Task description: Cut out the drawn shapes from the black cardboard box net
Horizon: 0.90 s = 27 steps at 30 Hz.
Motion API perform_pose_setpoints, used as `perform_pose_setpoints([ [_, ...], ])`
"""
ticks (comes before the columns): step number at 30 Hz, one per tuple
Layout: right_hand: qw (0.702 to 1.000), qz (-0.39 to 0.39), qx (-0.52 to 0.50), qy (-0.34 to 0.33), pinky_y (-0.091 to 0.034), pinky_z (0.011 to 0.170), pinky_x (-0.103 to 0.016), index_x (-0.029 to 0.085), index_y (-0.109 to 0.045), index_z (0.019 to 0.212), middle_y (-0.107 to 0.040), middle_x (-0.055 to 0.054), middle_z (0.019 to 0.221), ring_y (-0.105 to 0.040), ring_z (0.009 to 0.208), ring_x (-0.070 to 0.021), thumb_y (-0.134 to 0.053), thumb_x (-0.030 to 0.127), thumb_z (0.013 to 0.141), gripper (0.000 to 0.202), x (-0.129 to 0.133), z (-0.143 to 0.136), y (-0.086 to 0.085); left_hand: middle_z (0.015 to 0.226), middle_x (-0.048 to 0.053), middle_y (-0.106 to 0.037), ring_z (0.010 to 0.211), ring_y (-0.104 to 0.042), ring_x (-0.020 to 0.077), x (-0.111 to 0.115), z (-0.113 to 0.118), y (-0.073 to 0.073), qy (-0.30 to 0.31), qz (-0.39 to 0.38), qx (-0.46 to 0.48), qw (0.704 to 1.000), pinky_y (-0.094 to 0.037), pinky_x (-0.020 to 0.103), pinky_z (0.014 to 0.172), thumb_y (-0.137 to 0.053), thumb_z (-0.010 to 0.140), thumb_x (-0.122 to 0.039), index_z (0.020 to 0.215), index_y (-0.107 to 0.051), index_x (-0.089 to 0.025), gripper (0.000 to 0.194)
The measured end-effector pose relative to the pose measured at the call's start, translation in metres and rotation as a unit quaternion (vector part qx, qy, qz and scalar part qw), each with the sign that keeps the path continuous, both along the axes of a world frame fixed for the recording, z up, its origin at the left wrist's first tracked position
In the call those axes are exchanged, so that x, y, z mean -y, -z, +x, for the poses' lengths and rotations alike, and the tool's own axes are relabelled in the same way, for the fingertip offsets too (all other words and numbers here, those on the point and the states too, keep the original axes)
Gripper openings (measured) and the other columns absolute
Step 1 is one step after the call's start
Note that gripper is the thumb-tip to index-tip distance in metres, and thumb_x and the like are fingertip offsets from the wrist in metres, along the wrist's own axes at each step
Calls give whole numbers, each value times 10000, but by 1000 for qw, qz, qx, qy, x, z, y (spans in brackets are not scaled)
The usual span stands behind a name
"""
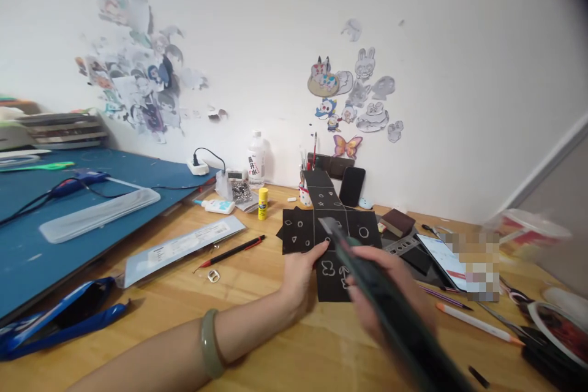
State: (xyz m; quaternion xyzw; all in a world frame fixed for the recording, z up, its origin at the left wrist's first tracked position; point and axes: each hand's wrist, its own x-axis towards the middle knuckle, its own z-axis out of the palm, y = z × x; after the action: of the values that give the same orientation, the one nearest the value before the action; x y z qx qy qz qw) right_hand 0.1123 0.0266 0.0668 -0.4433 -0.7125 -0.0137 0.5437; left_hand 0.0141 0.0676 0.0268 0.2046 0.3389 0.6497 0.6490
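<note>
A cross-shaped sheet of black card (328, 291) bears white outlines of small shapes, a star and circles among them. My left hand (298, 282) grips the card near its middle, thumb on top and the other fingers hidden beneath. A green bangle (211, 343) circles that wrist. My right hand (404, 282) is closed around a dark green utility knife (381, 288), slightly blurred. Its pale blade points at the card's centre, by my left thumb. From this angle I cannot tell whether the blade touches the card.
Left of the card lie a mechanical pencil (234, 251), a pull tab (214, 275), and a yellow glue stick (263, 204) standing upright. A blue mat (114, 208) covers the left side. Rightward are a lit phone (441, 257), an orange-tipped marker (478, 323) and scissors (509, 318).
</note>
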Motion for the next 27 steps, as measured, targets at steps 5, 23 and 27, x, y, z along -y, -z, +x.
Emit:
perform_pose_setpoints([
  [5,988,-119,-59,84,-510,626,-313,221,-624,938,-673,-21,729,-634,672,-201,-529,359,714,280,-1,53,13,917,133,-672,864,-637,251,-9,-8,5,21,3,-7,1000,-515,359,761,-722,644,-229,938,-614,-113,333],
  [23,943,-260,-210,14,-478,500,-234,211,-630,933,-641,-2,642,-560,535,-124,-563,411,759,273,1,51,16,772,101,-688,738,-633,235,0,-5,3,14,14,-173,985,-505,296,650,-766,558,-336,735,-677,-94,313],
  [27,933,-274,-234,11,-464,484,-206,206,-626,921,-633,3,623,-532,518,-104,-560,443,761,294,1,50,14,697,97,-681,668,-631,235,3,-5,-3,16,22,-188,982,-505,308,599,-758,551,-360,744,-681,-88,342],
])
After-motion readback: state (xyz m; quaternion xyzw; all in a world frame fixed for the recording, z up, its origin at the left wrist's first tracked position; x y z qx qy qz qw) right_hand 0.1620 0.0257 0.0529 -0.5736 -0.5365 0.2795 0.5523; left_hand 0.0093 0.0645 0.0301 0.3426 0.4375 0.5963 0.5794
